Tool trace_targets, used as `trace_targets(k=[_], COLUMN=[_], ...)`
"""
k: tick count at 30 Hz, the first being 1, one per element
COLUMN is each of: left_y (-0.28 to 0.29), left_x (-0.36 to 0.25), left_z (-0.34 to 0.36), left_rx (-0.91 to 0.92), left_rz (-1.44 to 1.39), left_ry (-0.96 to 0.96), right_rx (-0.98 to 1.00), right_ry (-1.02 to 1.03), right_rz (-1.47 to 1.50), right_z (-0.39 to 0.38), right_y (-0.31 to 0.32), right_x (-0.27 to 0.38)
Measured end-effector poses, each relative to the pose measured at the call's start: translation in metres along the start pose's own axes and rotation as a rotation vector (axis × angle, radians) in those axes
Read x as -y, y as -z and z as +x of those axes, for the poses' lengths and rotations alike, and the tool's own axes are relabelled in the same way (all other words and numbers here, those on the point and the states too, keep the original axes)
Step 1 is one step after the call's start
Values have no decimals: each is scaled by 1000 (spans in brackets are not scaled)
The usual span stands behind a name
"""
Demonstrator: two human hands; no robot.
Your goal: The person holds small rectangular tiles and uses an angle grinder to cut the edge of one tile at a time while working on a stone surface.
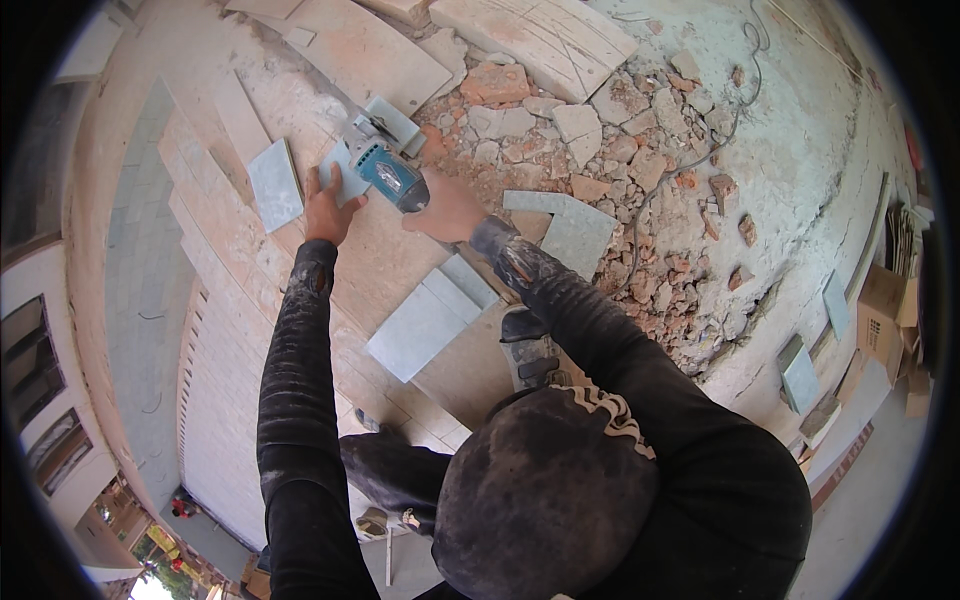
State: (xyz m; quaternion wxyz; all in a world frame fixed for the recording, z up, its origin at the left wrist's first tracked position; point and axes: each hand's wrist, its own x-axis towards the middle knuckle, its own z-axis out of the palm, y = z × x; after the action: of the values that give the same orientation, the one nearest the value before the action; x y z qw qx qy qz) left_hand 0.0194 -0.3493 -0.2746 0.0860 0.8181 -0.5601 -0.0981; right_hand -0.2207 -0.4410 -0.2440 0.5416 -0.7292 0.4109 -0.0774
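Note:
My right hand (pixel 445 208) grips a teal angle grinder (pixel 390 175), its head tilted over pale grey-blue tile pieces (pixel 393 122) near the top centre. My left hand (pixel 330 205) has its fingers spread at the edge of a small tile (pixel 348 160) beneath the grinder, just left of the tool. Another square tile (pixel 275 185) lies to the left. An L-shaped offcut (pixel 580 240) sits right of my right hand. More cut tiles (pixel 410 330) rest on the beige slab below my hands. Dust blurs part of the cutting area.
Broken brick and concrete rubble (pixel 670 150) covers the ground at right, with a grey cord (pixel 725 135) across it. Large beige slabs (pixel 530 40) lie at the top. Cardboard (pixel 880 310) and tiles (pixel 800 375) stand at far right. My knee pad (pixel 530 355) is below the work.

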Motion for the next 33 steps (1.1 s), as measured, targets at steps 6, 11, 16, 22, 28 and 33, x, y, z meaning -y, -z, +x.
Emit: trace_targets(k=[6, 11, 16, 22, 28, 33], left_y=[2, 2, 2, 3, 2, 2], left_x=[-1, -1, -2, -2, -1, 0], left_z=[0, 0, 0, 0, 0, 0], left_rx=[12, 17, 22, 27, 25, 14], left_rz=[4, 11, 9, -7, 5, 7], left_ry=[16, 21, 27, 23, 27, 22], right_rx=[24, 16, 18, 8, -4, -7], right_ry=[-11, -6, -15, 4, 9, 13], right_rz=[12, 9, 9, 25, 20, -4], right_z=[-2, -5, -5, -7, -9, -10], right_y=[1, 2, 3, 3, 2, 2], right_x=[-1, -1, 0, -2, -3, -3])
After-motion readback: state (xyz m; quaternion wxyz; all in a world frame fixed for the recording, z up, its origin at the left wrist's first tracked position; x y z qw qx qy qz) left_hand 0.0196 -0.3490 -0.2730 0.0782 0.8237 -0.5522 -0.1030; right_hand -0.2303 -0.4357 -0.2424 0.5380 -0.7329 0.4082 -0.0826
